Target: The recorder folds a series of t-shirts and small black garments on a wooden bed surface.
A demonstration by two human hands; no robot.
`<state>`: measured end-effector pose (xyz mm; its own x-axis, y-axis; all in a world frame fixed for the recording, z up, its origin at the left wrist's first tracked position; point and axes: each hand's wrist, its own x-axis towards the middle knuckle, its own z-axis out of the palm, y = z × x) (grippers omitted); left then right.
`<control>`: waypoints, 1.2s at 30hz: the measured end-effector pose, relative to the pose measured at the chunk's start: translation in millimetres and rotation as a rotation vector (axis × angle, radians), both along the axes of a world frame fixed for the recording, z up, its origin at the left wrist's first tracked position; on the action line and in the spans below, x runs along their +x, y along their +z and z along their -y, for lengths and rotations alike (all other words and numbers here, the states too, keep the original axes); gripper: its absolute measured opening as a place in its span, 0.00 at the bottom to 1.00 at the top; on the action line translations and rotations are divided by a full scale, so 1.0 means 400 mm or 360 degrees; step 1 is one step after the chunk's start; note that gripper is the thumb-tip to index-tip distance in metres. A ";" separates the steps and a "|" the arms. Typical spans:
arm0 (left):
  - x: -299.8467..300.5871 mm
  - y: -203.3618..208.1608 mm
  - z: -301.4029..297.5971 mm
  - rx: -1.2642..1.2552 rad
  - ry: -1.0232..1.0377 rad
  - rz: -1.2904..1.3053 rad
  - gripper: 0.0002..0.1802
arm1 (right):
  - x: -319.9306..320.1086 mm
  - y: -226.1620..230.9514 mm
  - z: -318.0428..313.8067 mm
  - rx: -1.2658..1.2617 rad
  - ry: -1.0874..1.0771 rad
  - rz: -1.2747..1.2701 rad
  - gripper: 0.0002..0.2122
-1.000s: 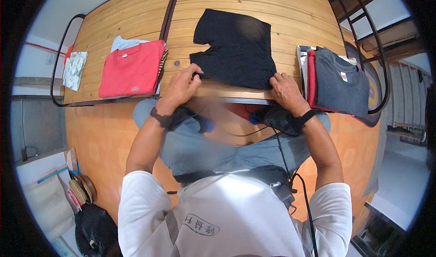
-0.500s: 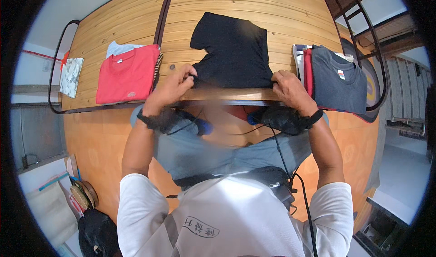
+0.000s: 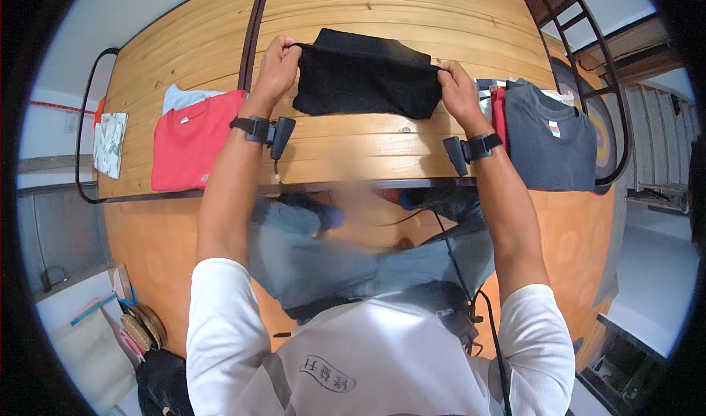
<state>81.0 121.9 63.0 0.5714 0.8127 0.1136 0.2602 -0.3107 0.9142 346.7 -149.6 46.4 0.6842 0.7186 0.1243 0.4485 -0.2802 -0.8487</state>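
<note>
Both ends of the black cloth are being gripped, fingers closed on fabric. Left hand is pinching its 10 o'clock corner; right hand is holding its 3 o'clock end. Cloth is spanning the table at 12 o'clock from the wearer; how much is resting on wood: cannot tell. Red shirt is lying toward 8, grey shirt between 3 and 4. Left grip is sitting slightly nearer 12; judgement: levelling both grips and keeping light, even tension should prevent skewing and creasing.
</note>
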 end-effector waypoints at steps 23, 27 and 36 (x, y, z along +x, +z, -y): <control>0.183 -0.156 -0.087 0.0747 0.0415 -0.0753 0.33 | 0.124 -0.108 -0.157 -0.0297 -0.0577 0.0611 0.32; 0.150 -0.159 -0.086 0.0792 0.0380 -0.0812 0.36 | 0.066 -0.035 -0.112 -0.0668 -0.0526 0.0231 0.35; 0.142 -0.126 -0.041 0.0022 0.0029 -0.1123 0.28 | 0.039 -0.078 -0.117 -0.1014 -0.0264 0.0176 0.19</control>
